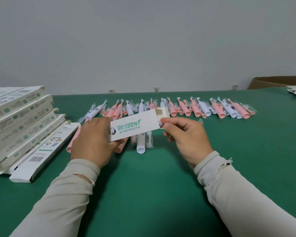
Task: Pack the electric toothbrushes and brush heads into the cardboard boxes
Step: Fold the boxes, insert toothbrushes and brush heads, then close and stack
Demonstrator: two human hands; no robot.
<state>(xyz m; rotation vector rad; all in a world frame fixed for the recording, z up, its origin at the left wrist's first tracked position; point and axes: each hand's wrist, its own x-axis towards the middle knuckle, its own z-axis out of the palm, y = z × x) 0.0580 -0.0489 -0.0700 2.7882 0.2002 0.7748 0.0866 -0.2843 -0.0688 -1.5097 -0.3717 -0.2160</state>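
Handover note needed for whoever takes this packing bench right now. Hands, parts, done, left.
Left hand grips the Wisdent box at its closed end, held above the table.
Right hand pinches at the box's open end, flap up, with something small at the mouth; what it is cannot be told.
Row of bagged toothbrushes, pink and white, lies along the far side of the green table; a few more lie under the hands.
Stack of boxes sits at the left; whether they are filled cannot be told.
Left: finish loading, close the flap, then pack the row.
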